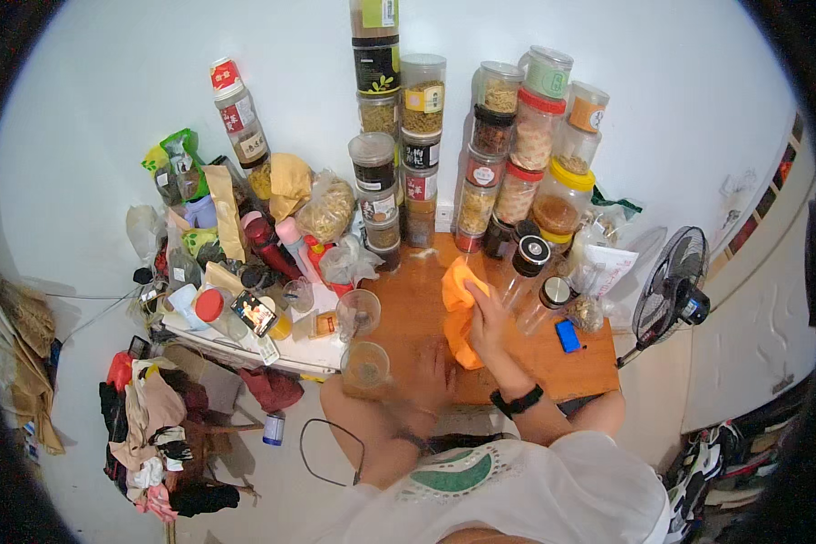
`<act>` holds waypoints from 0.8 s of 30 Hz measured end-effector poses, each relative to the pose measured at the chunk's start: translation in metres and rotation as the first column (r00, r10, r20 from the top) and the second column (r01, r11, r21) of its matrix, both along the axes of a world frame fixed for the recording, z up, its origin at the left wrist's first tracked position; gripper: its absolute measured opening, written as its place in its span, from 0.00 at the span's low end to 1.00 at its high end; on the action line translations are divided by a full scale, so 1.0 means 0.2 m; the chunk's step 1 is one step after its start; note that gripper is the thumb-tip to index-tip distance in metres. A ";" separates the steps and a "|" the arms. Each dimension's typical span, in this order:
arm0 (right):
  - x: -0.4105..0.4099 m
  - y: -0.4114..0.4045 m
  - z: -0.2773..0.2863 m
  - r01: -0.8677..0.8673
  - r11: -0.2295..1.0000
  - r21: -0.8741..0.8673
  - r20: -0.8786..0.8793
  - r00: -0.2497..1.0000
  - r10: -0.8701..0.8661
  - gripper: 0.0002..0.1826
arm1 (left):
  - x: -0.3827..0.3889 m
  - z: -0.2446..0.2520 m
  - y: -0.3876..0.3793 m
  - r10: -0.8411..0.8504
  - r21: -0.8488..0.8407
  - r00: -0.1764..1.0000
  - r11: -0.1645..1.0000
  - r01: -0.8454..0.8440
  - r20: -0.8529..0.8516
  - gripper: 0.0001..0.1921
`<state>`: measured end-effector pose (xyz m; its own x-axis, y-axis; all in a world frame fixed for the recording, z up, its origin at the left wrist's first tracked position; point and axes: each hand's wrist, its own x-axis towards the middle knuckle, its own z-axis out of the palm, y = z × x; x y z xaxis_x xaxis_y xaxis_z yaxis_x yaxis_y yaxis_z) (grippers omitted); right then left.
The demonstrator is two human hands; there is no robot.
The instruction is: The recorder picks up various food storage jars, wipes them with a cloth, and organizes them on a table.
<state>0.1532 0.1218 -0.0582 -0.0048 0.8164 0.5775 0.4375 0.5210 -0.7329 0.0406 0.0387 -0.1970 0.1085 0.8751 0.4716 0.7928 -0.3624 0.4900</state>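
An orange cloth (pixel 457 299) is bunched in my right hand (pixel 487 319), raised over the wooden tabletop (pixel 408 306); part of it hangs below the fingers. My left hand (pixel 435 374) is low at the table's front edge, blurred by motion, so its grip is unclear. To its left, two clear plastic containers without lids (pixel 366 364) stand near the table's left side. Right of the cloth, a glass bottle with a black and silver lid (pixel 532 255) leans beside a second one (pixel 554 292). A small blue object (pixel 567 336) lies near the right edge.
Tall stacks of food jars (pixel 421 136) line the wall, with more jars (pixel 544 136) at the right. A cluttered white table (pixel 313 360) adjoins on the left, bearing bags, bottles and a lit phone (pixel 253 314). A black fan (pixel 673 292) stands right of the table.
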 end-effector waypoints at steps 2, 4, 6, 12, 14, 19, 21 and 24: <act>0.07 -0.05 0.04 0.018 0.989 0.148 0.480 0.873 -0.087 0.20 | 0.02 -0.02 -0.01 -0.037 -0.015 0.999 0.999 0.037 0.021 0.27; 0.12 -0.05 -0.08 0.007 0.977 -0.215 0.500 0.860 0.104 0.21 | 0.00 0.02 -0.06 -0.016 -0.005 1.000 1.000 0.016 -0.003 0.28; 0.11 -0.07 0.19 0.068 0.995 0.077 0.072 0.995 -0.074 0.21 | 0.00 0.01 0.04 -0.027 -0.044 0.999 0.999 0.028 0.021 0.28; 0.24 -0.04 0.37 -0.019 0.998 -0.057 -0.170 0.985 0.009 0.14 | 0.02 -0.02 -0.04 0.015 -0.089 1.000 0.996 -0.013 0.027 0.31; 0.29 -0.03 0.37 -0.260 0.947 -0.187 -0.533 0.837 0.125 0.16 | 0.01 -0.04 -0.02 0.002 -0.069 0.995 0.998 0.005 0.099 0.31; 0.36 -0.17 0.44 -0.675 0.663 -0.325 -0.857 0.507 0.096 0.21 | -0.02 0.19 0.08 -0.067 -0.115 0.846 0.982 0.150 0.529 0.32; 0.29 -0.21 0.43 -0.668 0.690 -0.278 -0.903 0.427 0.050 0.20 | 0.03 0.17 0.13 -0.009 -0.226 0.443 0.850 0.476 0.896 0.30; 0.37 -0.24 0.19 -0.635 0.702 -0.322 -0.909 0.414 -0.043 0.18 | 0.12 0.47 0.06 0.118 -0.151 0.097 0.659 0.737 0.988 0.25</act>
